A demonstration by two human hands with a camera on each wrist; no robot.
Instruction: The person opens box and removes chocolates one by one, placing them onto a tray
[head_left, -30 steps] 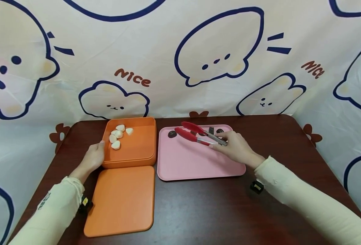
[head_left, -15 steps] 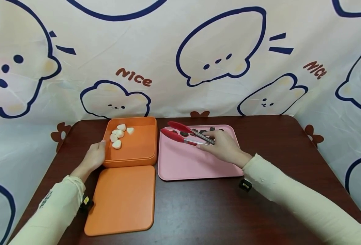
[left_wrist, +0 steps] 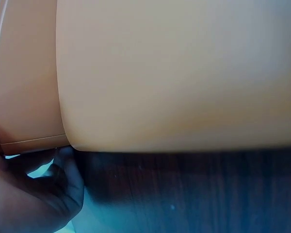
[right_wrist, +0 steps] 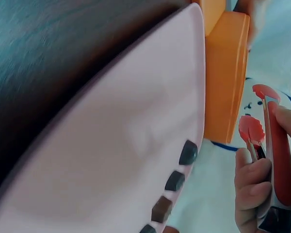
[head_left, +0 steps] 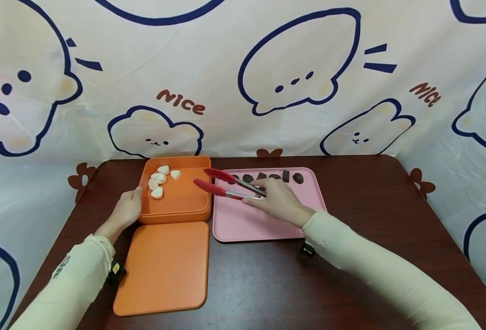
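Note:
My left hand (head_left: 125,208) grips the left side of an orange box (head_left: 185,199), thumb at the rim. The left wrist view shows its fingers (left_wrist: 70,174) curled against the wall. Several small white pieces (head_left: 159,178), some heart-shaped, lie in the box's left half. My right hand (head_left: 277,200) holds red-tipped metal tongs (head_left: 222,175), their tips apart with nothing seen between them. The tips hover over the box's right part and wall. Below the tongs and hand is a pink tray (head_left: 243,224), with a row of dark chocolates (head_left: 298,178) along its far edge.
A flat orange lid (head_left: 164,270) lies in front of the box on the dark wooden table (head_left: 276,284). The tray stands close to the box's right wall. Patterned cloth (head_left: 222,68) hangs behind and at both sides.
My right hand has carried the tongs leftward from above the tray to the box's right side, uncovering more dark chocolates. The left hand, box and lid stay in place.

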